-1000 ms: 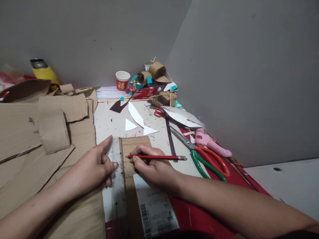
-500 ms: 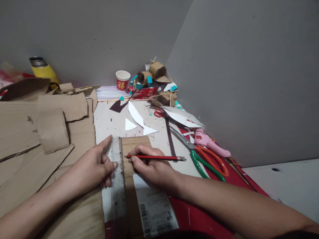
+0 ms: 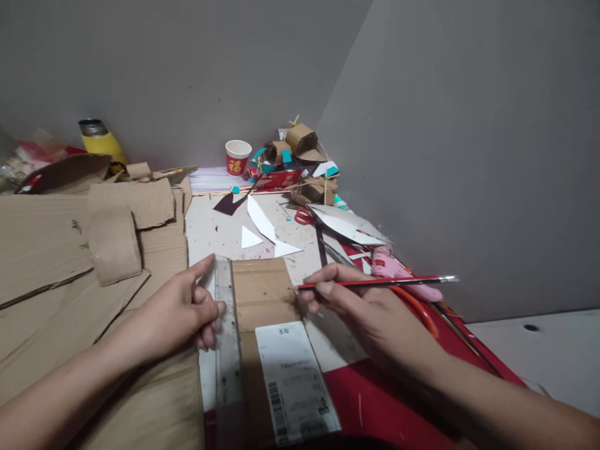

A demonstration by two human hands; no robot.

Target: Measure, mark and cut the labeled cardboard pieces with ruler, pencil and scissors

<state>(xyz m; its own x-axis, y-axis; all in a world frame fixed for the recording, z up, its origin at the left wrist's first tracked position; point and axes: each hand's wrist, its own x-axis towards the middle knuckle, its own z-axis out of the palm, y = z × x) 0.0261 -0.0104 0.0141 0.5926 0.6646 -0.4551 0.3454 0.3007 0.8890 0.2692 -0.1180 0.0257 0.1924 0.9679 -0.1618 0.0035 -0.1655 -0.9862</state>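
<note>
A ruler [image 3: 228, 325] is being pressed flat by the left hand [image 3: 180, 312]; a pencil [image 3: 375, 282] is being pinched in the right hand [image 3: 370, 312].

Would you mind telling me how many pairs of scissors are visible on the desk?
2, though partly hidden. The red-handled scissors lie near the back by the white paper scraps; the orange-handled scissors lie beside the pink glue gun, mostly behind the right hand. Others may be buried under clutter.

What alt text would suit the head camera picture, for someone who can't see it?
A person's left hand presses a clear ruler along a brown cardboard piece bearing a white shipping label, while the right hand holds a red pencil just right of the cardboard. Cardboard sheets, paper scraps, a pink glue gun and a red paper cup lie around.
</note>
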